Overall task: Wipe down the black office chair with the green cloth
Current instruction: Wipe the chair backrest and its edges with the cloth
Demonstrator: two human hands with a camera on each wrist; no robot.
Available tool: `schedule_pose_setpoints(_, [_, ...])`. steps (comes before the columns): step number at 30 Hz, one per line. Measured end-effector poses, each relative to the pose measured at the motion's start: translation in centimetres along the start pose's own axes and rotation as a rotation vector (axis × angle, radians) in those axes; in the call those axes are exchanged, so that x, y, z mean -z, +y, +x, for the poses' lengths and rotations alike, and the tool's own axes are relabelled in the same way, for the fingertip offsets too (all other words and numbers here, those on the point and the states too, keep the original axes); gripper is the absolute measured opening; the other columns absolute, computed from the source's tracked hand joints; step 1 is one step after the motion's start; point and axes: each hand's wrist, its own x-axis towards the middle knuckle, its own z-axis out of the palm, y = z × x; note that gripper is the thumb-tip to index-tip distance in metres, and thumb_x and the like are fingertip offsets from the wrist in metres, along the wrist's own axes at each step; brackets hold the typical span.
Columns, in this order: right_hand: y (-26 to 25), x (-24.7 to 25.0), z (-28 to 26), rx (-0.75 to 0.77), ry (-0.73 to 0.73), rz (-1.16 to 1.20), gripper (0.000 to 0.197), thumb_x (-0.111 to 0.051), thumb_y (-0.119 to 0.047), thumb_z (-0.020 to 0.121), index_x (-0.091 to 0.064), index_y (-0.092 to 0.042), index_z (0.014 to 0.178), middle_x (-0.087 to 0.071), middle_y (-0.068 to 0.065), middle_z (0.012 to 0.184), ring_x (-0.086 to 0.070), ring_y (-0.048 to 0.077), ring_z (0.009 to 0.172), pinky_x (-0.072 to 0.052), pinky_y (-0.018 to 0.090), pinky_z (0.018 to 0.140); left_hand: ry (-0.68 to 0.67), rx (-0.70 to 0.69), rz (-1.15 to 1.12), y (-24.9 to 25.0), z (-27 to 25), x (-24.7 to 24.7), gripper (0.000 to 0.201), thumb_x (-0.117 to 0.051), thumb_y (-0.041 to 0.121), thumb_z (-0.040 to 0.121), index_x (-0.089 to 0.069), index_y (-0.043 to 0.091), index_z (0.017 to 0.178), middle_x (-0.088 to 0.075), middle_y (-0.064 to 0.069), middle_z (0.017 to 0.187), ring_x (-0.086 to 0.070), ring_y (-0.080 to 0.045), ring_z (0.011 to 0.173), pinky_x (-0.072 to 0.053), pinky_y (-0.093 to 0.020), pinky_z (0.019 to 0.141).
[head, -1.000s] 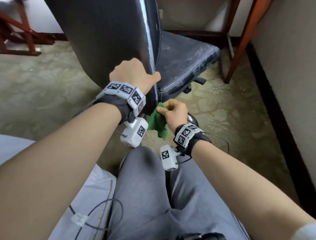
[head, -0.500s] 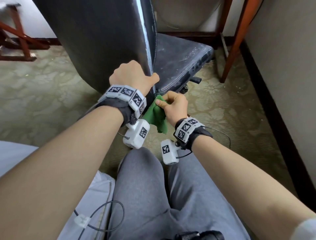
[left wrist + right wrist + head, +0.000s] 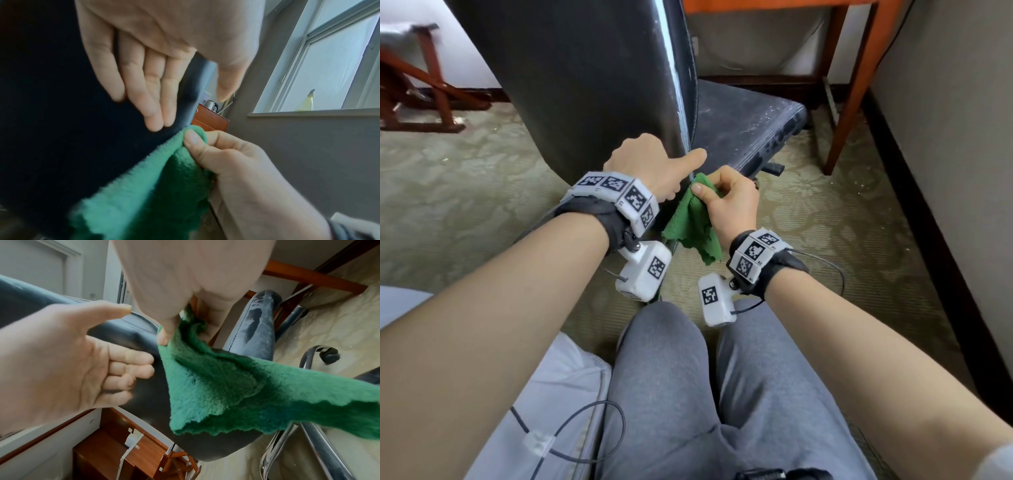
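The black office chair stands in front of me, its backrest (image 3: 585, 85) turned toward me and its dusty seat (image 3: 739, 120) beyond. My left hand (image 3: 650, 164) rests on the backrest's rear face near the right edge. Its fingers (image 3: 148, 91) lie straight on the leather, and the thumb reaches over the edge. My right hand (image 3: 726, 202) pinches the green cloth (image 3: 691, 226) between thumb and fingers against that same edge, just below the left thumb. The rest of the cloth (image 3: 226, 394) hangs loose beneath the hand.
A wooden desk leg (image 3: 852, 102) and a grey wall (image 3: 945, 137) stand close on the right. A wooden stand (image 3: 424, 96) is at far left on the patterned carpet. The chair's chrome base (image 3: 308, 443) and a caster (image 3: 329, 356) are below. My knees (image 3: 664, 377) are just behind the hands.
My right hand has slid the cloth up the backrest's edge until it sits right under the left thumb. The left hand stays on the backrest.
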Motion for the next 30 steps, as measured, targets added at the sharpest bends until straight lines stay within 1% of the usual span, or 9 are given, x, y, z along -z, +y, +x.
schedule_pose_setpoints(3, [-0.2, 0.4, 0.0, -0.006, -0.009, -0.006, 0.015, -0.078, -0.023, 0.079, -0.064, -0.019, 0.073, -0.066, -0.005, 0.069, -0.062, 0.016, 0.07, -0.055, 0.043, 0.074, 0.051, -0.2, 0.093, -0.7, -0.1, 1.7, 0.068, -0.043, 0.076, 0.083, -0.074, 0.019, 0.064, -0.069, 0.003, 0.062, -0.066, -0.016, 0.063, -0.056, -0.038, 0.074])
schedule_pose_setpoints(5, [-0.4, 0.6, 0.0, -0.003, -0.016, -0.017, 0.011, -0.077, -0.024, 0.079, -0.067, -0.021, 0.076, -0.068, -0.007, 0.072, -0.065, 0.015, 0.074, -0.055, 0.043, 0.077, 0.181, -0.297, 0.135, -0.8, 0.1, 2.6, 0.064, -0.043, 0.074, 0.087, -0.073, 0.021, 0.068, -0.066, 0.004, 0.063, -0.063, -0.018, 0.067, -0.054, -0.038, 0.075])
schedule_pose_setpoints(8, [-0.9, 0.5, 0.0, -0.006, -0.003, -0.026, 0.011, -0.076, -0.024, 0.08, -0.067, -0.021, 0.075, -0.068, -0.006, 0.072, -0.065, 0.016, 0.075, -0.055, 0.043, 0.077, 0.455, -0.38, 0.015, -1.2, 0.0, 2.8, 0.05, -0.045, 0.065, 0.093, -0.069, 0.024, 0.077, -0.065, 0.007, 0.072, -0.062, -0.019, 0.076, -0.052, -0.039, 0.074])
schedule_pose_setpoints(11, [-1.3, 0.6, 0.0, 0.005, 0.004, -0.045, 0.013, -0.076, -0.023, 0.081, -0.066, -0.021, 0.074, -0.068, -0.006, 0.072, -0.064, 0.015, 0.074, -0.055, 0.041, 0.077, 0.787, -0.509, -0.186, -1.5, 0.4, 2.5, 0.03, -0.061, 0.043, 0.093, -0.065, 0.015, 0.102, -0.061, -0.005, 0.106, -0.056, -0.021, 0.1, -0.048, -0.039, 0.082])
schedule_pose_setpoints(13, [-1.4, 0.8, 0.0, 0.011, -0.004, -0.067, 0.012, -0.076, -0.023, 0.082, -0.067, -0.022, 0.075, -0.068, -0.007, 0.072, -0.064, 0.013, 0.075, -0.055, 0.039, 0.077, 0.933, -0.506, -0.248, -1.1, 1.1, 2.5, 0.045, -0.065, 0.037, 0.091, -0.058, 0.007, 0.124, -0.05, -0.017, 0.132, -0.05, -0.027, 0.123, -0.044, -0.046, 0.096])
schedule_pose_setpoints(16, [-1.4, 0.9, 0.1, 0.005, -0.008, -0.07, 0.011, -0.076, -0.021, 0.082, -0.067, -0.023, 0.075, -0.069, -0.007, 0.074, -0.065, 0.013, 0.076, -0.056, 0.04, 0.078, 0.875, -0.481, -0.194, 0.0, 1.7, 2.2, 0.068, -0.056, 0.04, 0.098, -0.034, -0.001, 0.148, -0.025, -0.027, 0.155, -0.027, -0.035, 0.146, -0.03, -0.059, 0.11])
schedule_pose_setpoints(19, [-2.3, 1.3, 0.8, 0.055, -0.03, -0.11, 0.012, -0.075, -0.02, 0.082, -0.067, -0.022, 0.075, -0.068, -0.008, 0.074, -0.064, 0.01, 0.075, -0.055, 0.037, 0.078, 0.785, -0.498, -0.178, 0.1, 1.7, 1.1, 0.073, -0.047, 0.041, 0.101, -0.022, -0.005, 0.152, -0.014, -0.032, 0.158, -0.015, -0.043, 0.149, -0.024, -0.06, 0.115])
schedule_pose_setpoints(25, [-4.8, 1.8, 2.2, 0.264, -0.003, -0.143, 0.016, -0.074, -0.019, 0.083, -0.061, -0.017, 0.074, -0.065, -0.01, 0.072, -0.058, 0.001, 0.069, -0.043, 0.012, 0.067, 0.8, -0.447, -0.025, -0.5, 2.6, 1.1, 0.074, -0.043, 0.049, 0.1, -0.025, -0.001, 0.152, -0.021, -0.029, 0.158, -0.025, -0.042, 0.146, -0.032, -0.058, 0.109])
schedule_pose_setpoints(30, [-2.0, 1.2, 0.6, 0.201, -0.036, -0.188, 0.025, -0.072, -0.02, 0.086, -0.05, -0.014, 0.074, -0.054, -0.013, 0.063, -0.05, 0.0, 0.06, -0.036, 0.011, 0.059, 0.803, -0.447, -0.001, -1.0, 2.9, 1.0, 0.075, -0.039, 0.054, 0.101, -0.026, 0.002, 0.153, -0.024, -0.026, 0.158, -0.03, -0.039, 0.144, -0.035, -0.055, 0.107])
